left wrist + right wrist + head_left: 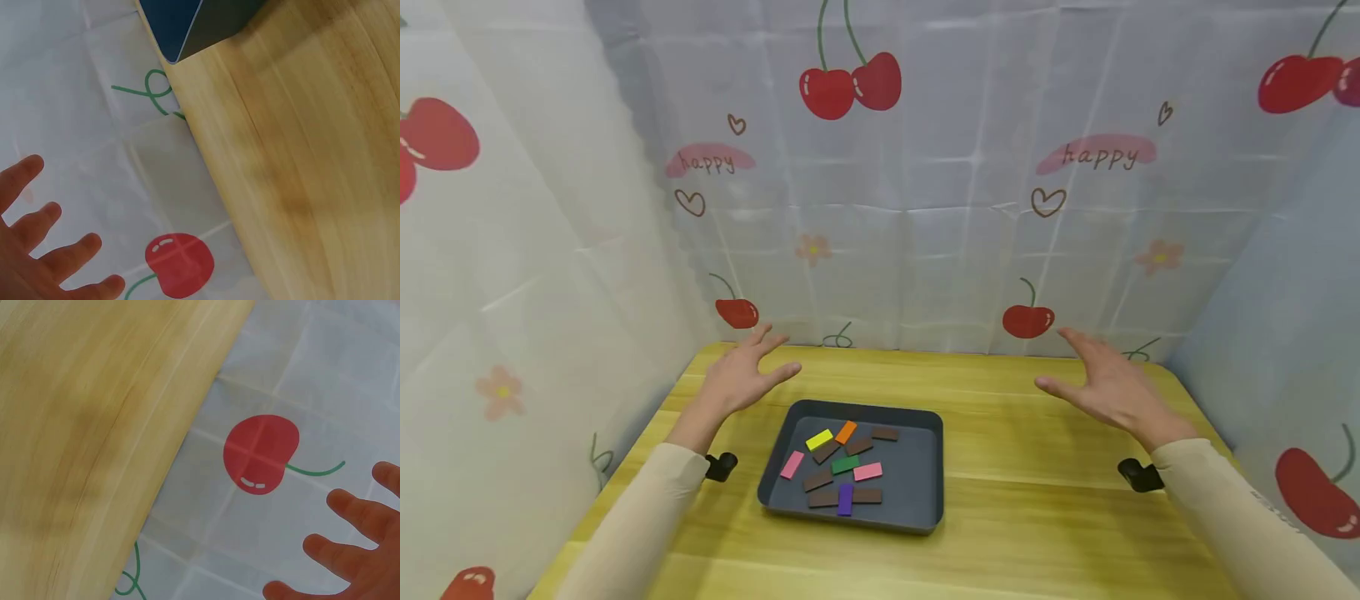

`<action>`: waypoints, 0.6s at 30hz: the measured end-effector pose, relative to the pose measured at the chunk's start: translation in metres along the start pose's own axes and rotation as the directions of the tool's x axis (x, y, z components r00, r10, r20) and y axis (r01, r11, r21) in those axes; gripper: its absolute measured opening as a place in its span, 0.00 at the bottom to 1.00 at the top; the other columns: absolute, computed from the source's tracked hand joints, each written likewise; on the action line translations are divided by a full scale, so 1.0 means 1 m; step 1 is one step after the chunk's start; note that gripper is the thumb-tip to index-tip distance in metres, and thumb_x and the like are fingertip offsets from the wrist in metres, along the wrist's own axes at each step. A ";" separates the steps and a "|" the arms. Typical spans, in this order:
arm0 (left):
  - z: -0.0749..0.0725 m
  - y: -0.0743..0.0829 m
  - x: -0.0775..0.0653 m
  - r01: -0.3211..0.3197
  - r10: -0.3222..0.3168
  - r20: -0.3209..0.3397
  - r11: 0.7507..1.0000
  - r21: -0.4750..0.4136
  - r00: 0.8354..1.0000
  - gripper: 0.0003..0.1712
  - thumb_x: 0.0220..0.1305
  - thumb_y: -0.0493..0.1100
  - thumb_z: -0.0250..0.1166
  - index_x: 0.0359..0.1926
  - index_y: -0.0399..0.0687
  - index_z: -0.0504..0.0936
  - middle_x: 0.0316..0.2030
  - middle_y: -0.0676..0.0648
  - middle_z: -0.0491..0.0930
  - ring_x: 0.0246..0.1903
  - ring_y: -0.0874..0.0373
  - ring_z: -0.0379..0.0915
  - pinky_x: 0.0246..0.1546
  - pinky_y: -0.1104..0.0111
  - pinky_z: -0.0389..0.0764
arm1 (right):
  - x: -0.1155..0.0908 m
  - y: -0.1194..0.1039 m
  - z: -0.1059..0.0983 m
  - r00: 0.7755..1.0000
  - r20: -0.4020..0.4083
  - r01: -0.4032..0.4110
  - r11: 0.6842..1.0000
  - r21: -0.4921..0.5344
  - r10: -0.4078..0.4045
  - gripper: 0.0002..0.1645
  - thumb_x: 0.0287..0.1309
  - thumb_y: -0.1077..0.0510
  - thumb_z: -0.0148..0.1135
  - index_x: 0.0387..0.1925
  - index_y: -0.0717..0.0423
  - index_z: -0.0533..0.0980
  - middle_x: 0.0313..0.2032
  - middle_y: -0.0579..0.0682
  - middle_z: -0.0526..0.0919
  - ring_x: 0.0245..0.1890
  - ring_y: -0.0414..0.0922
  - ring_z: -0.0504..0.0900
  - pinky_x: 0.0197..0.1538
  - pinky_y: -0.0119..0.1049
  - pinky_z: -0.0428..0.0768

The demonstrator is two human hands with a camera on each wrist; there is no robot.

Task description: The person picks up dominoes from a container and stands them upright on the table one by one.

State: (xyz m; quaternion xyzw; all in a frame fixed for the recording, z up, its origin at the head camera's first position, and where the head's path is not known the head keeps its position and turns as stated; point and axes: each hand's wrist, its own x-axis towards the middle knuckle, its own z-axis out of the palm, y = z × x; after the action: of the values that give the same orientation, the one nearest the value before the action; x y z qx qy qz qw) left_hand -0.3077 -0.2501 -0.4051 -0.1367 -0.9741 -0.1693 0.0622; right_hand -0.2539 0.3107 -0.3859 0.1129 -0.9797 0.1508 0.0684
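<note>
Over the table's far left side, my left hand (741, 375) is held up with fingers spread and nothing in it. My right hand (1108, 383) hovers over the far right side, thumb apart from straight fingers, also bare. Between them, nearer the left hand, a dark grey tray (913, 479) lies on the table. Inside are flat rectangular blocks: yellow (819, 441), orange (846, 432), green (846, 465), purple (846, 500), two pink (868, 472) and several brown (817, 480). The purple block lies across the brown ones near the tray's front. Both wrist views show spread fingertips.
The wooden table (1000, 517) meets a white curtain (910, 250) printed with cherries at its back, and similar sheets hang at both sides. Each wrist carries a small black camera mount (721, 467). A dark, pale-edged corner (181, 37) enters the left wrist view from above.
</note>
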 end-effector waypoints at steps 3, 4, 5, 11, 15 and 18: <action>0.003 -0.002 -0.004 0.011 -0.011 0.006 0.998 -0.057 1.000 0.50 0.65 0.81 0.52 0.79 0.60 0.65 0.81 0.43 0.54 0.73 0.32 0.61 0.63 0.31 0.66 | 0.000 -0.002 0.003 1.000 -0.008 0.014 0.999 0.033 -0.014 0.61 0.64 0.25 0.58 0.82 0.56 0.50 0.77 0.69 0.58 0.72 0.73 0.60 0.67 0.74 0.61; 0.004 -0.001 -0.004 0.011 -0.010 0.006 0.997 -0.075 1.000 0.50 0.65 0.80 0.53 0.79 0.61 0.65 0.80 0.43 0.56 0.74 0.33 0.60 0.65 0.31 0.64 | -0.001 -0.002 0.003 1.000 -0.014 0.017 0.999 0.047 -0.016 0.60 0.64 0.26 0.59 0.82 0.56 0.50 0.76 0.69 0.58 0.72 0.73 0.61 0.66 0.74 0.62; 0.005 -0.001 -0.004 0.010 -0.009 0.006 0.996 -0.093 1.000 0.49 0.65 0.80 0.54 0.78 0.60 0.65 0.79 0.43 0.58 0.74 0.33 0.59 0.66 0.31 0.63 | -0.001 -0.002 0.004 1.000 -0.019 0.019 0.998 0.060 -0.018 0.60 0.65 0.27 0.59 0.82 0.56 0.50 0.76 0.69 0.59 0.72 0.73 0.61 0.66 0.74 0.62; 0.015 -0.002 -0.010 0.017 -0.021 -0.022 0.984 -0.176 1.000 0.46 0.65 0.77 0.58 0.74 0.56 0.72 0.72 0.44 0.71 0.70 0.37 0.68 0.65 0.37 0.69 | -0.003 -0.007 0.014 0.999 -0.024 0.046 0.989 0.141 -0.043 0.59 0.64 0.28 0.62 0.81 0.57 0.53 0.76 0.67 0.61 0.72 0.70 0.63 0.67 0.71 0.63; 0.022 -0.005 -0.016 0.036 -0.046 -0.036 0.972 -0.233 0.998 0.41 0.66 0.74 0.61 0.70 0.56 0.76 0.70 0.43 0.74 0.63 0.37 0.75 0.59 0.41 0.77 | -0.003 -0.015 0.022 0.998 -0.047 0.059 0.985 0.160 -0.052 0.57 0.64 0.28 0.62 0.80 0.55 0.56 0.74 0.65 0.65 0.71 0.68 0.65 0.66 0.70 0.65; 0.027 -0.010 -0.024 0.046 -0.058 -0.037 0.960 -0.275 0.998 0.39 0.67 0.71 0.62 0.70 0.56 0.76 0.69 0.43 0.75 0.60 0.37 0.78 0.56 0.44 0.80 | -0.002 -0.026 0.030 0.996 -0.057 0.077 0.980 0.182 -0.067 0.55 0.64 0.29 0.62 0.80 0.53 0.57 0.73 0.64 0.67 0.71 0.67 0.67 0.66 0.70 0.66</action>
State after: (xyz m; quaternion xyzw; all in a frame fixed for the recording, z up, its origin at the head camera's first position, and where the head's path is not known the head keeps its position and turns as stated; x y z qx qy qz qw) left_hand -0.2893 -0.2558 -0.4371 -0.1146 -0.9429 -0.3071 0.0599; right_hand -0.2488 0.2778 -0.4068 0.1503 -0.9548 0.2410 0.0876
